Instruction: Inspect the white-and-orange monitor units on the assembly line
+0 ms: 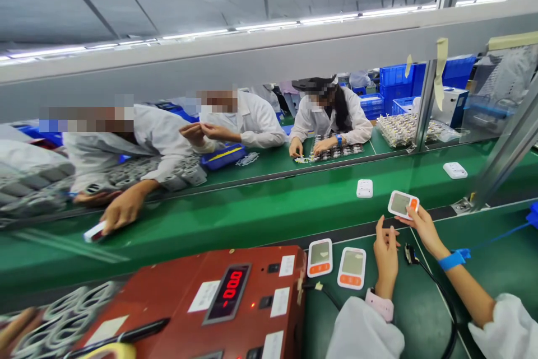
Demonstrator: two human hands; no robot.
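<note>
Right hand [424, 224] grips small white rectangular device with grey screen and orange button [402, 204], held above green tabletop [420, 303] edge. Left hand [385, 255] loose, fingers upright, holding nothing, just beside black cable plug [409, 253]. Two matching white devices [336, 264] lie flat left of it.

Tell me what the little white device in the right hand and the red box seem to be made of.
The device in the right hand looks like smooth white plastic with a grey screen and an orange button. The red box looks like painted metal, dully glossy with flat panels, though that is uncertain.
</note>
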